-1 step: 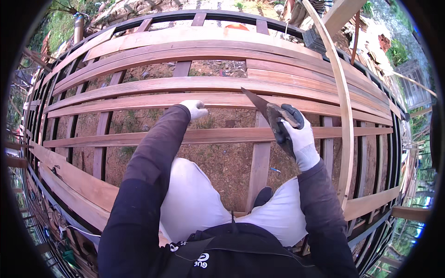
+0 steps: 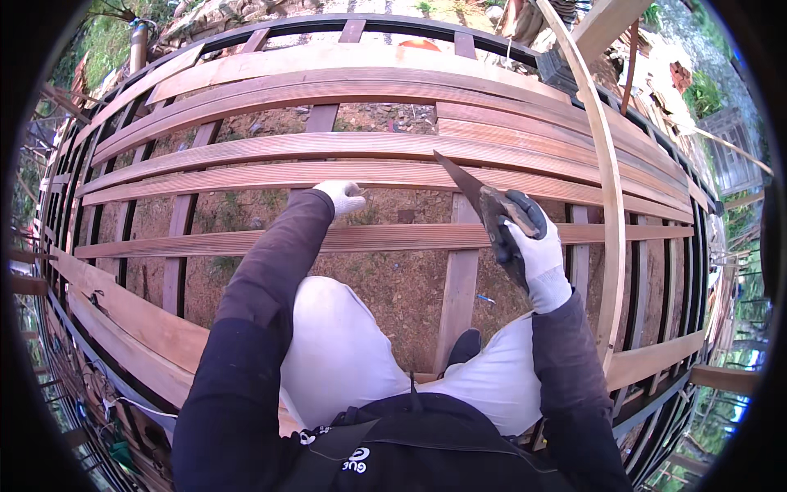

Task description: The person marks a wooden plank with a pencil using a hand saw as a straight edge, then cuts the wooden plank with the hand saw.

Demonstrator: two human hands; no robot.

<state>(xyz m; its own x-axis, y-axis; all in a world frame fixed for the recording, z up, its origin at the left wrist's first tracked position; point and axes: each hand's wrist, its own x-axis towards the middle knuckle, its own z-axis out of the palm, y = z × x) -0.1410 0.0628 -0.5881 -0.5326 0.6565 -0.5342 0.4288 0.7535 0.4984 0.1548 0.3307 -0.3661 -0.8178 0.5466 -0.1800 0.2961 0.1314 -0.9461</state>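
— Your right hand (image 2: 534, 242) has edged slightly to the right since the earlier frame, and the tip of the one blade tool (image 2: 463, 182) with it; your left hand (image 2: 342, 197) sits almost where it was.

— So how do your two hands stand now?

— Your right has its fingers wrapped around the tool near its brownish handle (image 2: 495, 203). Your left is half curled with its back up, and I cannot tell whether its fingertips meet or pinch anything.

— And where is that one tool of yours?

— Ahead of your right knee, slanting up and left to its dark point. In view it crosses two grooved reddish boards, the far board (image 2: 361, 148) and the middle board (image 2: 393, 173); I cannot tell whether it touches either. Your left hand is right at the middle board's near edge, and a third one, the near board (image 2: 393, 239), runs closer to you, apart from those two.

— Anything else you can count around you?

— One wide crosspiece (image 2: 457, 287) between your two white-clad legs (image 2: 336, 353), one dark shoe (image 2: 466, 347) beside it, one small blue-and-white stick (image 2: 486, 299) right of it, one curved pale strip (image 2: 611, 189) past your right hand, and two pale planks (image 2: 164, 328) at your lower left
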